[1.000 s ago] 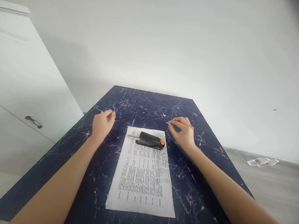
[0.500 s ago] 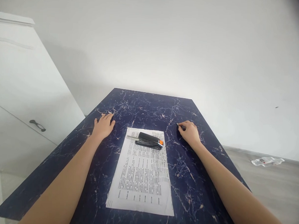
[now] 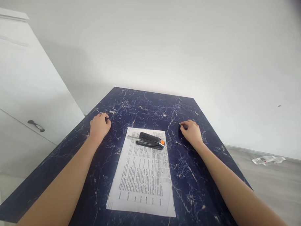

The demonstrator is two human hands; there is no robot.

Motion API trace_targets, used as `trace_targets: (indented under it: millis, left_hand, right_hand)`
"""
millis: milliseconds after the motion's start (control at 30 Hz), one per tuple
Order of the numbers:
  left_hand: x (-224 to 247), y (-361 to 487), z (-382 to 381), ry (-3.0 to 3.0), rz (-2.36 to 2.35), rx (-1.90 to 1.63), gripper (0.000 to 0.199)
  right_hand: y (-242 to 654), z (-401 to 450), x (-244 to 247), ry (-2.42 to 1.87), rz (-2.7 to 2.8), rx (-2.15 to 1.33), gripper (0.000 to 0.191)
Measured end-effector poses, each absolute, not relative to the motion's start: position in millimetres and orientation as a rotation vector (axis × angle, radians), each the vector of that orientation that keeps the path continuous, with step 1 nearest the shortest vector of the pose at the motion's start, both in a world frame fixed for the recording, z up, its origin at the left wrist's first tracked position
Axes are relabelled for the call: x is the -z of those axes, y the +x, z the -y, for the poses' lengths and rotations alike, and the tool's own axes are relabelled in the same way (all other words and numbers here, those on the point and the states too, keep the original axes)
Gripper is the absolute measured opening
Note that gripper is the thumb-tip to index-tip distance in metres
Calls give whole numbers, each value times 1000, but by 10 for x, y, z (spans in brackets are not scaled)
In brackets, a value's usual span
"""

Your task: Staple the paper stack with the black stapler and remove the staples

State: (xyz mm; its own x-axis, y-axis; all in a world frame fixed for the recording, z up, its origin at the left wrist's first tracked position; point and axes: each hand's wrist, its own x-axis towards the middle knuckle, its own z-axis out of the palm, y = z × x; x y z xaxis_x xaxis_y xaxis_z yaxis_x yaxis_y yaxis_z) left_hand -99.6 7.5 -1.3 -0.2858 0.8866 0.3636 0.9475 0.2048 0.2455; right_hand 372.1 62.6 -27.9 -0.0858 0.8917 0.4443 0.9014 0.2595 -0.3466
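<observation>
On the dark blue marbled tabletop [image 3: 150,106] lies a stack of printed paper sheets [image 3: 140,178]. A black stapler [image 3: 151,140] with an orange patch rests across the upper part of the sheets. Its top arm is raised, and a metal strip sticks out to the left. My left hand [image 3: 99,125] sits left of the paper with curled fingers and the thumb near the index finger; what they hold, if anything, is hidden. A small pale piece [image 3: 111,112] shows just beyond its fingertips. Right of the paper, my right hand [image 3: 191,131] pinches something small, dark and unclear.
A white cabinet [image 3: 23,82] with a dark handle [image 3: 35,125] stands to the left. Behind the table rises a pale wall [image 3: 167,44]. Clear plastic packaging [image 3: 268,160] lies on the grey floor at the right.
My left hand has drawn back slightly to the left, and its spread fingers have curled in. The pale piece beyond them now shows. My right hand keeps its pinch in nearly the same spot.
</observation>
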Motion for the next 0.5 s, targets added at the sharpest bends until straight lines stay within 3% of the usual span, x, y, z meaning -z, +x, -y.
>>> trace_targets:
  millis: [200, 367, 500]
  left_hand:
    - [41, -1044, -58, -1468, 2512, 741, 20]
    - [32, -1017, -67, -1630, 2261, 884, 21]
    - [40, -1079, -70, -1444, 2493, 872, 19]
  right_hand:
    - [3748, -650, 310, -1602, 1965, 16, 23]
    - [3768, -668, 331, -1592, 1974, 14, 23]
    - [3773, -671, 334, -1595, 1973, 13, 22]
